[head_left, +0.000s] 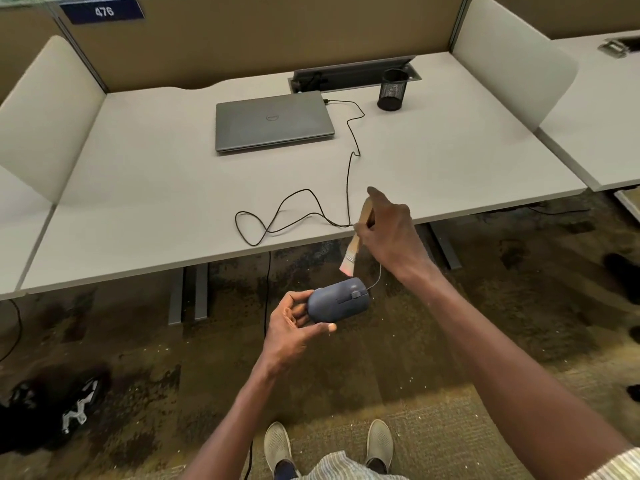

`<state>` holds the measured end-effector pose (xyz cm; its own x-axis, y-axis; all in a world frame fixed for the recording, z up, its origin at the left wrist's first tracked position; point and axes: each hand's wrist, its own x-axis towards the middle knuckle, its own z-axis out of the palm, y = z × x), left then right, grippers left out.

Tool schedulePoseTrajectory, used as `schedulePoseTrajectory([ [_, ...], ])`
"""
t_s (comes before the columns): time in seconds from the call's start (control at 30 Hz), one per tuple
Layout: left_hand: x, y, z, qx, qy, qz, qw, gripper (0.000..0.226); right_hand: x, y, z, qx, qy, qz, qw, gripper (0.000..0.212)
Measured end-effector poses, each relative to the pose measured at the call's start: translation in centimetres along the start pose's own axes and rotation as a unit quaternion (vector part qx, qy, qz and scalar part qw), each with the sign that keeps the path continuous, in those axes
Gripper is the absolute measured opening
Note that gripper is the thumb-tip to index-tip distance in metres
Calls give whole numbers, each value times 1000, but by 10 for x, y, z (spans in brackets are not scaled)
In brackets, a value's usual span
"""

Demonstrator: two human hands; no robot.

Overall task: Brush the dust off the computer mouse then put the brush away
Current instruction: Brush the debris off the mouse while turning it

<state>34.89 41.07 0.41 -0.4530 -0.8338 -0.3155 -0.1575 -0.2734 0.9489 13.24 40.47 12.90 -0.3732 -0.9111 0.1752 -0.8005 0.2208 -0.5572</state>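
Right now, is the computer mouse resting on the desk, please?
No, the left hand holds the mouse in the air below the desk edge, over the carpet.

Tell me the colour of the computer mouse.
The mouse is dark blue-grey, seen in the head view.

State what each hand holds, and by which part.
The left hand holds the computer mouse by its rear end; the right hand holds the brush by its wooden handle.
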Motion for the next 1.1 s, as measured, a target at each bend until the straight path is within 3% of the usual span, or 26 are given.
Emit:
schedulePoseTrajectory([
  [0.13,2,1,4,2,2,2,1000,68,7,-27,13,27,-59,20,998,51],
  [0.3,2,4,9,4,-4,10,1000,66,9,-41,33,-49,-108,13,993,21],
  [0.5,-3,-2,1,-2,-11,10,1000,69,20,-22,16,-121,-128,41,984,13],
  [0.67,-4,-1,-1,-10,-5,8,1000,68,25,-12,6,-160,-105,28,981,16],
  [0.9,-2,7,2,-12,-5,7,1000,66,19,-26,22,-64,-103,4,993,32],
  [1.0,-4,5,0,-16,-4,4,1000,67,16,-14,19,-105,-92,17,990,28],
  [1.1,-7,1,-2,-21,6,3,1000,69,12,-9,11,-107,-52,-8,993,39],
])
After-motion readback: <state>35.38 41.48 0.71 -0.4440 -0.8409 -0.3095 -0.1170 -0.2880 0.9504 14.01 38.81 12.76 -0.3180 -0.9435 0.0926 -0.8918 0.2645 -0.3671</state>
